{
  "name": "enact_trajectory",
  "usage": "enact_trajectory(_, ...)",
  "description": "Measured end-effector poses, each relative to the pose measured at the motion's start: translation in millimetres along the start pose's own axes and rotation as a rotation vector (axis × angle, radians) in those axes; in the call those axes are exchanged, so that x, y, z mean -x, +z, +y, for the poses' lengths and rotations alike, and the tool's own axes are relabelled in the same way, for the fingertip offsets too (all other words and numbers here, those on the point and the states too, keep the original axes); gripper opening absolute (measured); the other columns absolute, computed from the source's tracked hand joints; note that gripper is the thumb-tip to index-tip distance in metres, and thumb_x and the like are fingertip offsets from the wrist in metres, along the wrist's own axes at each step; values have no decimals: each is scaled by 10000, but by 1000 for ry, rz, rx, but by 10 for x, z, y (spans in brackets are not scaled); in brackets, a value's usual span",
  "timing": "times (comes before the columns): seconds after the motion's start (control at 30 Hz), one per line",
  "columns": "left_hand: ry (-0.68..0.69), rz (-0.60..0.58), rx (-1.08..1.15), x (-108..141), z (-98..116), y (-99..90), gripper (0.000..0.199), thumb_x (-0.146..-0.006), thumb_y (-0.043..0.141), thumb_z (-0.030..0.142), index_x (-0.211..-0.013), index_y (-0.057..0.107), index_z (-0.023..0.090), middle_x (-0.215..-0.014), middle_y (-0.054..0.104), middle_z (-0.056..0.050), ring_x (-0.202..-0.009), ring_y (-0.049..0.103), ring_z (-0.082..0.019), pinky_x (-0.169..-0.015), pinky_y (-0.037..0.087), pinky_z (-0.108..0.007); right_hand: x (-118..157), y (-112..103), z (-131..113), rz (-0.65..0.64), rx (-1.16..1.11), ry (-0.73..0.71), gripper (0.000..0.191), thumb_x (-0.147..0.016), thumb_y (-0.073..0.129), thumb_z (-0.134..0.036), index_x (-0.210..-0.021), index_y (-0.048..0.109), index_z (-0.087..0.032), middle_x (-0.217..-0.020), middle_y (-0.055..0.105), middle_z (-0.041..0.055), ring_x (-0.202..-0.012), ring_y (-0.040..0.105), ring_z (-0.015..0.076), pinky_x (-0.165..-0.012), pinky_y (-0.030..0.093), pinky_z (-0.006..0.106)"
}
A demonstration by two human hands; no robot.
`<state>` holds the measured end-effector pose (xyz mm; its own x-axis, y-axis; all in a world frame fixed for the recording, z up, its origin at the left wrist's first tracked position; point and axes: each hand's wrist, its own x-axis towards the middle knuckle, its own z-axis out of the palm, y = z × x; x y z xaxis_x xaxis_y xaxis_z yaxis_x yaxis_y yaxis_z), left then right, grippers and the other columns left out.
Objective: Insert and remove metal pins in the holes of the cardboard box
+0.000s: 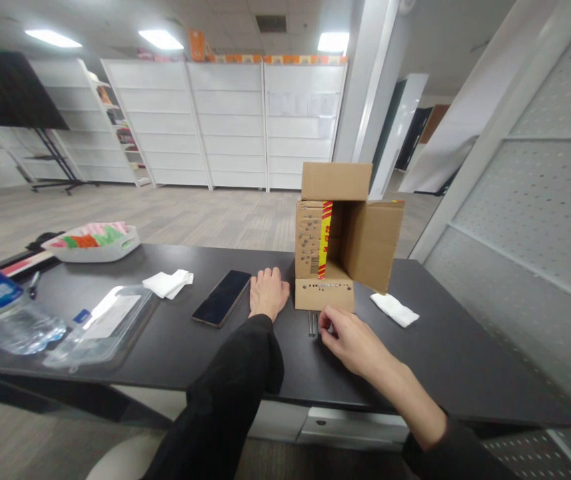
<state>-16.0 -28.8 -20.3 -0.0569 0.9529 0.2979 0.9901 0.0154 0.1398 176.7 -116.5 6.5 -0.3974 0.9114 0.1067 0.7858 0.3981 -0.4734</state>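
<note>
My left hand point(268, 293) lies palm down on the dark table, between the black phone point(223, 298) and the cardboard box, with nothing visible in it. My right hand point(348, 333) is at the box's front flap, thumb and fingertips curled toward each other; whatever may be between them is too small to make out. Just left of those fingertips, thin metal rods point(312, 323) lie side by side on the table. The open cardboard box point(310, 233) stands with its opening toward me, its side flap swung out to the right. Small holes and round grey spots mark its front.
White tissues point(394, 310) lie right of the box, and more folded tissue point(168, 283) is left of the phone. Farther left are a clear plastic case point(110, 323), a water bottle point(3, 310) and a white basket point(93, 247). A perforated panel point(530, 200) borders the table's right side.
</note>
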Motion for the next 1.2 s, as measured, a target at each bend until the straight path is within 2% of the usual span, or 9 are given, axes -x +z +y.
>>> enact_trajectory(0.67, 6, 20, -12, -7, 2, 3, 174, -891, 428, 252, -969, 568, 184, -1060, 636, -112, -1033, 555, -273, -866, 387, -410, -33, 80, 5, -31, -6, -15, 102, -845, 538, -123, -894, 573, -206, -907, 627, 28, -790, 557, 152, -700, 359, 257)
enact_trajectory(1.2, 5, 21, -14, -11, -4, 11, 164, -891, 442, 257, -962, 571, 185, -1057, 640, -107, -1033, 562, -269, -867, 394, -400, -52, -25, -60, -94, 46, -38, 132, -833, 529, -130, -915, 601, -205, -933, 650, 39, -802, 579, 165, -728, 378, 276)
